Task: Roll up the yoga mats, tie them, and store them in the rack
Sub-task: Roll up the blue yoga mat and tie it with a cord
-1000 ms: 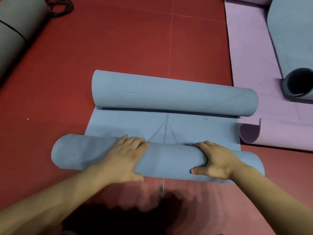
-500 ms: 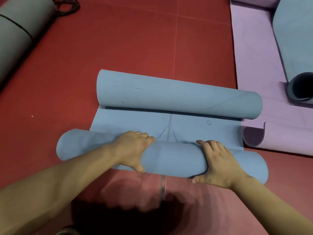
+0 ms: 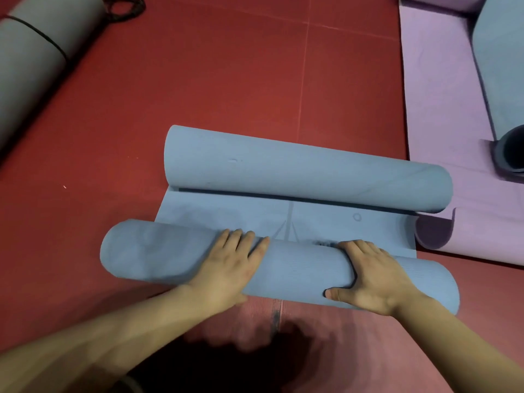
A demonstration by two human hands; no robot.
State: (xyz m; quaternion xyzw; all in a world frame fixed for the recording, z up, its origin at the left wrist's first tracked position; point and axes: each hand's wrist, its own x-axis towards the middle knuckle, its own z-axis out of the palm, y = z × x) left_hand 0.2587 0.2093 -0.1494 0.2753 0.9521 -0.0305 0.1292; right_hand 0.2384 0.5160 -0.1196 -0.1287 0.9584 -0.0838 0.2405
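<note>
**A:** Where's the mat, and who has hold of it?

**B:** The blue yoga mat (image 3: 297, 268) lies on the red floor (image 3: 198, 80), right in front of the person. Its nearest part is a fat roll. The left hand (image 3: 229, 265) lies palm-down on top, fingers nearly straight, pressing. The right hand (image 3: 371, 276) cups the roll, with its fingers bent over the top and its thumb on the near side.

**A:** How will it handle?

**B:** Foam, I'd judge: light, soft and springy, with a ribbed skin that grips. If let go, it would likely unwind. I'd keep the hands well apart on top, as they are.

**A:** Which way does it run?

**B:** The long axis runs left to right, with the right end a little nearer. The left end pokes out past the sheet's side edge, so the roll looks skewed. Beyond it there is a short flat stretch (image 3: 226, 211), then a second roll (image 3: 297, 168) lying roughly parallel.

**A:** And farther off?

**B:** A purple mat (image 3: 436, 109) touches the far roll's right end. A grey rolled mat (image 3: 25, 66) with a black band round it lies far left.
</note>
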